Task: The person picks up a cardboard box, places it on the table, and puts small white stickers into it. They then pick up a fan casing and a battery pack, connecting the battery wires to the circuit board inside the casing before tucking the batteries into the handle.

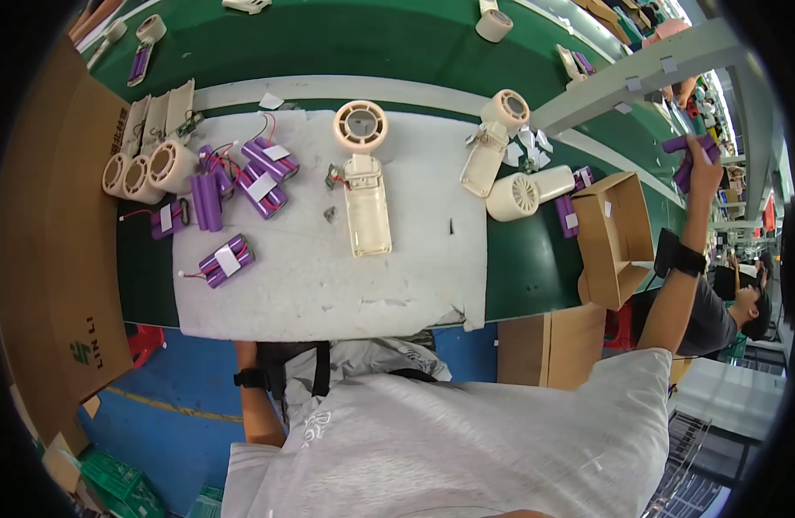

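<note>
My right hand (705, 175) is raised at the far right, its fingers closed around purple battery packs (684, 175). Of my left hand (246, 354) only a bit past the wristband shows; the bench edge hides its fingers. A cream handheld fan housing (368, 216) with a round head lies opened in the middle of a white foam sheet (415, 293). Several purple battery packs (206, 203) with red wires are piled on the sheet's left side. One pack (227, 261) lies apart, nearer to me.
Fan housings (171, 164) line up beside a large cardboard box (61, 224) at left. More housings (511, 197) and an open small carton (618, 229) stand at right. A grey metal frame (639, 73) rises there. Another person (717, 311) is at the far right.
</note>
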